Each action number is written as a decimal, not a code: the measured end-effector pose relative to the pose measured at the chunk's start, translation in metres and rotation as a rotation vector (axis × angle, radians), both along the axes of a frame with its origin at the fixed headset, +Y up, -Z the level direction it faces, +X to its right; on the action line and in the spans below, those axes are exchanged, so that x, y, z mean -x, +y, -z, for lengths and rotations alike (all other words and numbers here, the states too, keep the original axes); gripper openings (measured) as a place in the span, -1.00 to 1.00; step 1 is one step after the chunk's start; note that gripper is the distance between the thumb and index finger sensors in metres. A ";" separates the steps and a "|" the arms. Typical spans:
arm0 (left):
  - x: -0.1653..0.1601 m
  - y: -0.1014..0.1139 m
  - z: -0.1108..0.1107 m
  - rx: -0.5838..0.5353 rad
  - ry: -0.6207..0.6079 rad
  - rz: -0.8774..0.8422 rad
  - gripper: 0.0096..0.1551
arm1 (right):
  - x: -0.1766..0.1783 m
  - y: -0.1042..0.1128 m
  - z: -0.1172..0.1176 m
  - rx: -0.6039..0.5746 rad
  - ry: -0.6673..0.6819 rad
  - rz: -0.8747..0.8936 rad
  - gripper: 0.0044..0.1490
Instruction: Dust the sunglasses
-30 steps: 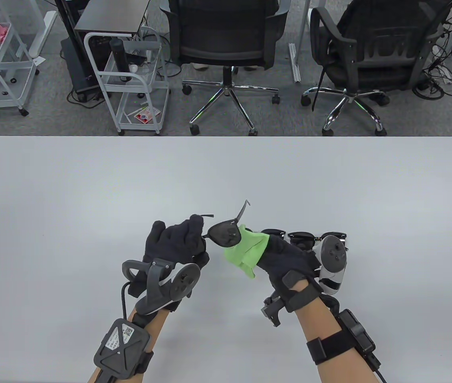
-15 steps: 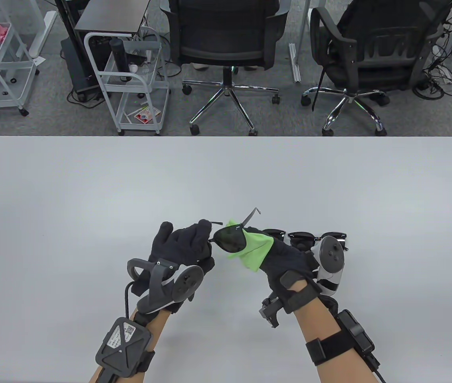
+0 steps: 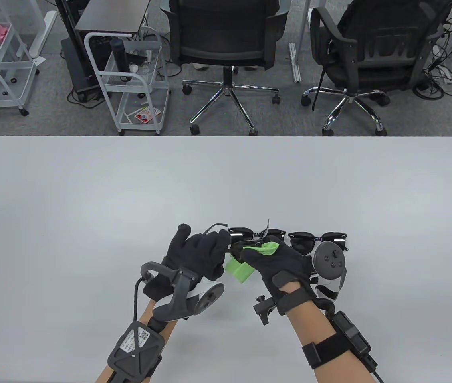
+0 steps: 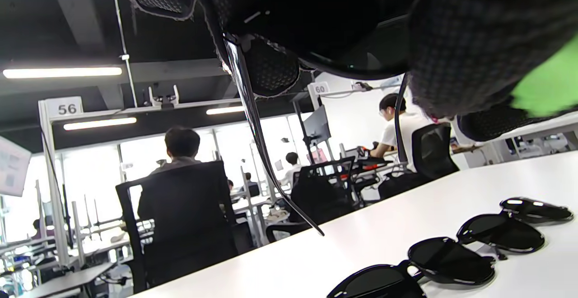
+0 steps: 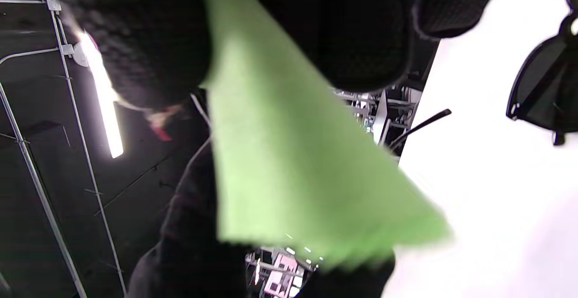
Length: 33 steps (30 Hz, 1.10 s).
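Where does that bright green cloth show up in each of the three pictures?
Table view: green cloth between the two hands, bottom centre.
Left wrist view: green cloth at the right edge.
Right wrist view: green cloth fills the centre.
Shared landmark: spare sunglasses on the table.

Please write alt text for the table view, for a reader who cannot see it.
Two gloved hands work above a white table: the left hand holds a pair of sunglasses while the right hand rubs it with a green cloth. More dark sunglasses lie in a row just beyond.
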State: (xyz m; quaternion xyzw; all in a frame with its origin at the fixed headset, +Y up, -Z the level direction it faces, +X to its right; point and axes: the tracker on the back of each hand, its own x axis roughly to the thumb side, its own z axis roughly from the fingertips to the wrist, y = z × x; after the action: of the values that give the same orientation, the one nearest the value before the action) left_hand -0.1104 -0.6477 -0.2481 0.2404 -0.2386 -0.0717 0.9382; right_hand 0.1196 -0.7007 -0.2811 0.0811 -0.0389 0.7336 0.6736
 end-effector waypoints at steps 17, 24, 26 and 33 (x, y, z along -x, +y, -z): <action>0.030 0.003 0.017 0.087 0.115 -0.154 0.12 | 0.011 -0.008 0.011 -0.030 0.450 0.470 -0.13; 0.013 0.002 0.007 0.023 0.043 -0.075 0.11 | 0.002 -0.014 0.004 0.059 0.127 0.340 -0.47; 0.015 0.004 0.007 0.022 0.037 -0.106 0.11 | 0.006 -0.013 0.004 0.090 0.189 0.352 -0.26; 0.006 0.004 -0.001 -0.047 0.002 0.024 0.09 | 0.005 0.003 0.004 0.018 0.117 0.079 -0.44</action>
State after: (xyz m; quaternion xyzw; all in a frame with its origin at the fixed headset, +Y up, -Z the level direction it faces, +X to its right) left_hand -0.1168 -0.6433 -0.2475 0.2596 -0.2386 -0.0886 0.9316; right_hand 0.1145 -0.6974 -0.2847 0.1160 0.0038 0.7007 0.7039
